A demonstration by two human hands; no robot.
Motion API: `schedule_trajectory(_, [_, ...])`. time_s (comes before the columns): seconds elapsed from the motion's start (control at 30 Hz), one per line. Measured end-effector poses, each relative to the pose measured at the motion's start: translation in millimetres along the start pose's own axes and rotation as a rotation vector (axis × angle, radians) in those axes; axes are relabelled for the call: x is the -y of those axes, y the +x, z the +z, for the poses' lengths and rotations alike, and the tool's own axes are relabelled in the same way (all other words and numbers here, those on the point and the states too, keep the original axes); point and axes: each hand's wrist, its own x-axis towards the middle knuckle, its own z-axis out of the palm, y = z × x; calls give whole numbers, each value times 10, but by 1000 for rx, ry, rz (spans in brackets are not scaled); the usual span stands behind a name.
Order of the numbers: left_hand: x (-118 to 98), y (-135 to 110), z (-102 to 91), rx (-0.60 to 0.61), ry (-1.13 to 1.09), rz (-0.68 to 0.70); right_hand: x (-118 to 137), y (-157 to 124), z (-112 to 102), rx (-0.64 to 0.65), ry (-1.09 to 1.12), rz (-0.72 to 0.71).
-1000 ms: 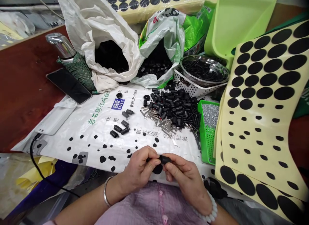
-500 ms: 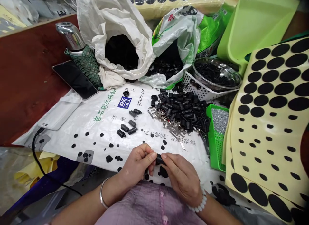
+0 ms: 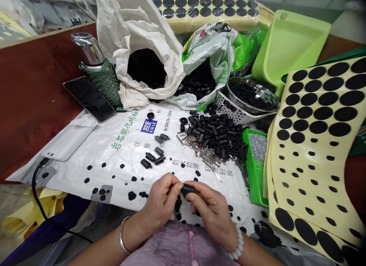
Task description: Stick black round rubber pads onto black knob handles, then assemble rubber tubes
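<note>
Between my two hands is a small black ribbed plastic cylinder (image 3: 188,188), lying roughly level above the sheet. My right hand (image 3: 213,209) holds its body between thumb and fingers. The thumb and forefinger of my left hand (image 3: 161,199) pinch at its left end; whatever sits between those fingertips is hidden. Ahead of my left hand lie several similar black cylinders (image 3: 159,151) with narrow tips. Beyond my right hand spreads a heap of black cylinders (image 3: 219,130), with thin metal strips (image 3: 201,151) and black screws (image 3: 241,153) at its edges.
A white printed sack sheet (image 3: 114,189) covers the table. Behind stand a white sack (image 3: 174,73), a plastic bag (image 3: 225,48) of black parts and a perforated basket (image 3: 231,109). A green tray (image 3: 259,182) and sticker sheets (image 3: 309,174) lie right; a phone (image 3: 90,98) leans left.
The cylinder has turned slightly and shows more of its body. My right thumb has shifted beneath it, with the fingers on top. The camera view has tilted up a little.
</note>
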Motion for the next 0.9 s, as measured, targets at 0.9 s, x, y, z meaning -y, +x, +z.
schedule_trajectory(0.9, [227,591,-955,-234,926,-130,-227,312,-1143,-242,-1711,32])
